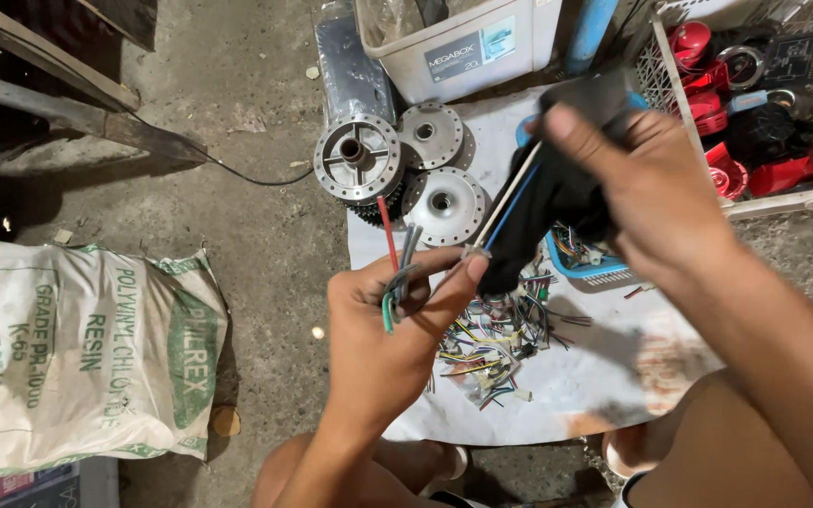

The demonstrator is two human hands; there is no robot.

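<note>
1. Left hand [378, 329] was closed around a small bunch of stripped wire ends [399, 273], red, green and grey, which stuck up out of the fist; thumb and forefinger also pinched the near end of a black-sleeved cable bundle [543, 202].
2. Right hand [642, 179], above and to the right of the left, was clamped on the far end of the same bundle. A white and a blue wire [510, 202] ran taut between the two hands along the sleeve.
3. Judged done: a heap of cut wire offcuts and small connectors [496, 343] lay on the white sheet [613, 376] just below and right of the left hand, so a good deal of harness appeared already taken apart.
4. Judged left: the sleeve in hand was largely intact, and more wiring sat in a blue tray [595, 268] under the right hand.
5. Beyond the left hand: three metal wheel hubs [359, 155]. Far left of it: a printed white sack [77, 348]. Right of the right hand: a white crate [670, 85] of red and black parts.
</note>
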